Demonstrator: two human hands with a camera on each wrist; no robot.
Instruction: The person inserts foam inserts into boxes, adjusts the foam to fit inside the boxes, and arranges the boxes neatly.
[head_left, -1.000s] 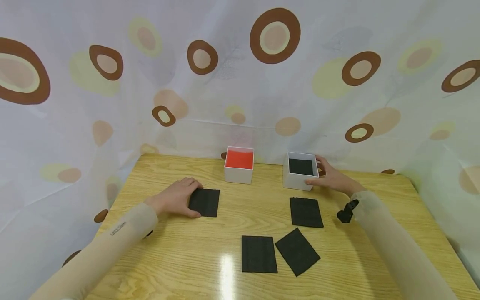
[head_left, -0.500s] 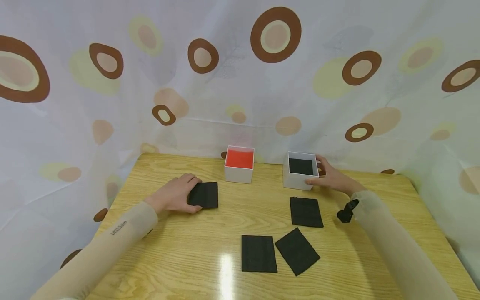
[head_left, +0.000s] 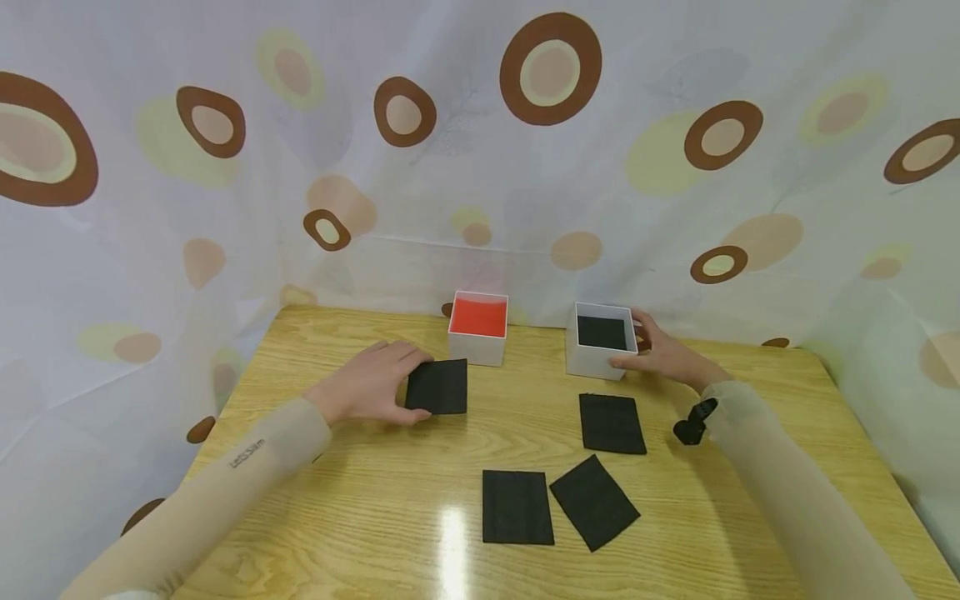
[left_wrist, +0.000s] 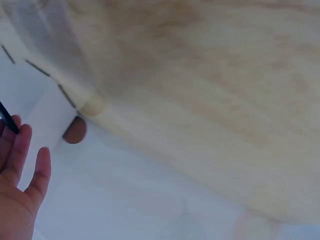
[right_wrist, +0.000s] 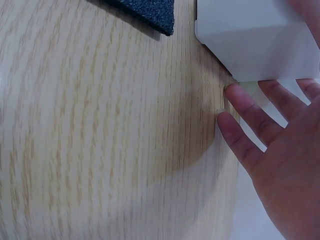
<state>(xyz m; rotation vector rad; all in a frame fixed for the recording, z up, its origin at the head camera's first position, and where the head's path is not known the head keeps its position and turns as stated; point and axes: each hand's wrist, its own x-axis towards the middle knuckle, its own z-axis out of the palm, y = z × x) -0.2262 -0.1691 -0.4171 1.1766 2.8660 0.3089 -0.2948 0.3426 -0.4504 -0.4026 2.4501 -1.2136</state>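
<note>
My left hand [head_left: 375,383] holds a black square sheet [head_left: 438,387] by its left side, thumb at the near edge and fingers at the far one. The sheet is raised off the table and tilted. In the left wrist view only its dark edge [left_wrist: 8,120] shows at the fingertips. My right hand [head_left: 660,353] grips the right side of a white open-topped box [head_left: 592,361], thumb at the front and fingers behind. A black sheet [head_left: 602,333] lies inside that box. Another white box [head_left: 477,350], with a red sheet [head_left: 478,317] inside, stands beyond the left hand.
Three more black squares lie flat on the wooden table: one [head_left: 612,423] in front of the right box, one [head_left: 517,507] nearer, and one turned askew [head_left: 595,502]. A patterned curtain [head_left: 525,192] hangs behind the table's far edge.
My left hand has lifted the black square sheet off the table and carried it rightward, toward the box with the red sheet. The right hand and its box have stayed in place.
</note>
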